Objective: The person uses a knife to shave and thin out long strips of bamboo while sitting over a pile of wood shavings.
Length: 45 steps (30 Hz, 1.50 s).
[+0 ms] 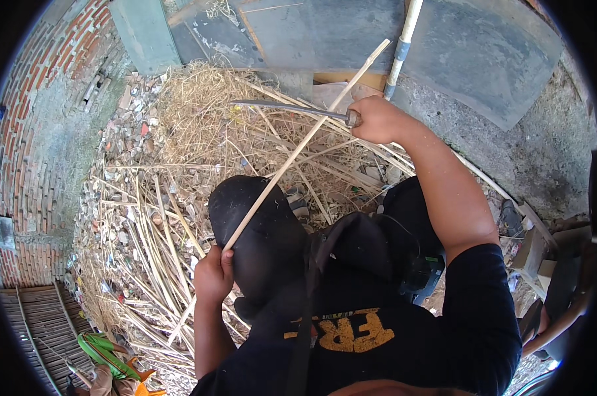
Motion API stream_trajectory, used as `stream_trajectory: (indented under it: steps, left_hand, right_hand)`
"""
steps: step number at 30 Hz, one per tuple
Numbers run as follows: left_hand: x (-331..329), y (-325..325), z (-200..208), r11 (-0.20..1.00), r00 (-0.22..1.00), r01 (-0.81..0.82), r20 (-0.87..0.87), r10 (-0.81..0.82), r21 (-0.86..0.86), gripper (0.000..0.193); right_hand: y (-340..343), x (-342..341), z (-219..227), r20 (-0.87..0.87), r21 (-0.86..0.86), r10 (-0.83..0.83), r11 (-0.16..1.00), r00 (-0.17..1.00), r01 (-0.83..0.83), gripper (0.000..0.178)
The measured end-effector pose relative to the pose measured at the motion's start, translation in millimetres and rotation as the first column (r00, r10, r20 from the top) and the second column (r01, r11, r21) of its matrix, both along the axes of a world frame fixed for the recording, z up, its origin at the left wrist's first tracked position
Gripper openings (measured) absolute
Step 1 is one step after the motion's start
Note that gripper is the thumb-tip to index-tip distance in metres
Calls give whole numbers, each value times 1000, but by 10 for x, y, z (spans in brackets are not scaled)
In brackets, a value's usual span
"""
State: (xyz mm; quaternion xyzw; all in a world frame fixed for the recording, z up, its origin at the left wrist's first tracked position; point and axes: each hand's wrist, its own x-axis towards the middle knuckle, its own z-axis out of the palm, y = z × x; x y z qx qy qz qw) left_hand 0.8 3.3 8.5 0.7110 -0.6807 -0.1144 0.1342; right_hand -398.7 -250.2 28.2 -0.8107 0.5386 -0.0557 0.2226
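My left hand [212, 276] is closed around the lower part of a long pale strip of split bamboo [288, 162]. The strip slants up and to the right across my dark-clad left knee, its far end near the wall. In my right hand [380, 120] is the handle of a long-bladed knife [288, 105], fingers wrapped round it. Its narrow grey blade points left and crosses the strip in the upper half of the view. Whether the edge touches the strip I cannot tell. The bottom end of the strip is hidden around my left hand.
Many bamboo strips [150, 244] lie to my left over rubble. A heap of curly shavings [196, 119] sits ahead. Grey boards [483, 59] and a pale pipe [403, 49] stand ahead, a brick wall [54, 59] at left. Another person's arm [556, 330] shows at lower right.
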Motion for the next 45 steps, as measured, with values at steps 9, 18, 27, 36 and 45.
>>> stream_trajectory:
  steps: [9, 18, 27, 36, 45]
  left_hand:
    - [-12, 2, 27, 999, 996, 6, 85, -1, -49, 36]
    - [-17, 2, -3, 1000, 1000, -8, 27, 8, 7, 36]
    - [-20, -15, 45, 1000, 998, -11, 68, 13, -20, 36]
    - [4, 2, -1, 1000, 1000, -13, 29, 12, 21, 37]
    - [-21, -32, 58, 999, 999, -22, 41, 20, 42, 37]
  right_hand:
    - [-271, -209, -321, -25, 1, -189, 982, 982, 189, 31]
    - [-29, 5, -51, 0, -10, 4, 1000, 1000, -4, 31]
    - [-249, -212, -245, -15, -7, -198, 980, 980, 198, 34]
    - [-19, -15, -19, -10, -10, 15, 1000, 1000, -15, 29]
    - [-218, -342, -189, -12, -37, -296, 955, 955, 295, 39]
